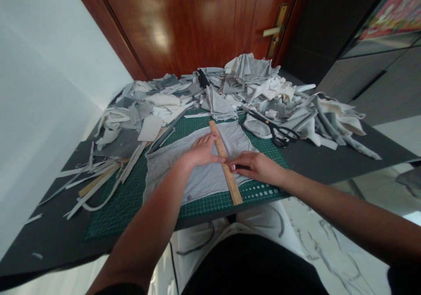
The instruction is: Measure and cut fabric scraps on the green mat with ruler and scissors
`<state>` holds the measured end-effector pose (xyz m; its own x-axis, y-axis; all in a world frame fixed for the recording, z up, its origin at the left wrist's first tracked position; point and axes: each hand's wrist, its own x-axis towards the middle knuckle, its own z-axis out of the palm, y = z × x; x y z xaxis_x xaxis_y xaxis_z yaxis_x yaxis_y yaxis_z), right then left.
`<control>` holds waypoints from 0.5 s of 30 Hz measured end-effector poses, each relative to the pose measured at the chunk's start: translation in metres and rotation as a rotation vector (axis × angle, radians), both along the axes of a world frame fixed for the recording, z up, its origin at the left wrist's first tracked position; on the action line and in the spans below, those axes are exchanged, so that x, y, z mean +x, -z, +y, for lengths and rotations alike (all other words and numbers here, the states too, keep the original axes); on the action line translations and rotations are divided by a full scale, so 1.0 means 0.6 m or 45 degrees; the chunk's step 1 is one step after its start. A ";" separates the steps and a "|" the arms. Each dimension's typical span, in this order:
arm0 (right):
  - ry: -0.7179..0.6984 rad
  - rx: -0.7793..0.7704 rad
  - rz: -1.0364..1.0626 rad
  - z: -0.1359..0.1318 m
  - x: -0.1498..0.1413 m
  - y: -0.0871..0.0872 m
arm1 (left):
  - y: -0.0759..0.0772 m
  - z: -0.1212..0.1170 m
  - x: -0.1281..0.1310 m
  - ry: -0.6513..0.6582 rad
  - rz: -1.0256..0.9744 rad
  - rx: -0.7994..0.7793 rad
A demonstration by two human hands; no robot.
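At the far left a pale wall (49, 45) meets a dark table (59, 242), where loose white, grey and tan strips (101, 172) lie tangled. Behind them and along the back edge, in front of a reddish-brown door (184, 23), runs a heap of cloth scraps (246, 78). A green cutting mat (112, 218) printed with grid lines covers the middle. On it lies a grey cloth (166, 165), nearly flat, with a small round mark (189, 197) near its close edge, too small to read. The left hand (202, 150) rests on the cloth, spread, fingertips and thumb on a wooden ruler (232, 183) laid across it; any marks on the ruler are too faint to read. Just beside the ruler's right edge, the right hand (258, 167) is closed around a small dark tool (242, 167), pen or blade I cannot tell. White circles and squares (259, 191) are printed on the mat below this hand. Farther right, black scissors (279, 133) lie partly over scraps. At the upper right is a blurred red panel (391, 14).
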<state>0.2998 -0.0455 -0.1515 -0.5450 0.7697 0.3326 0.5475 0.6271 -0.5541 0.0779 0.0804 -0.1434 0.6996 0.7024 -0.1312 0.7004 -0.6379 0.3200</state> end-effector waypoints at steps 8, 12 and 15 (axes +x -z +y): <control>0.075 -0.059 -0.012 0.004 -0.004 -0.005 | 0.008 0.006 -0.002 0.008 0.001 0.005; 0.029 -0.045 -0.016 -0.014 -0.002 -0.005 | 0.003 0.003 -0.001 0.012 -0.008 -0.001; -0.019 -0.045 0.001 -0.033 0.000 -0.005 | -0.001 0.000 0.000 0.010 -0.006 -0.002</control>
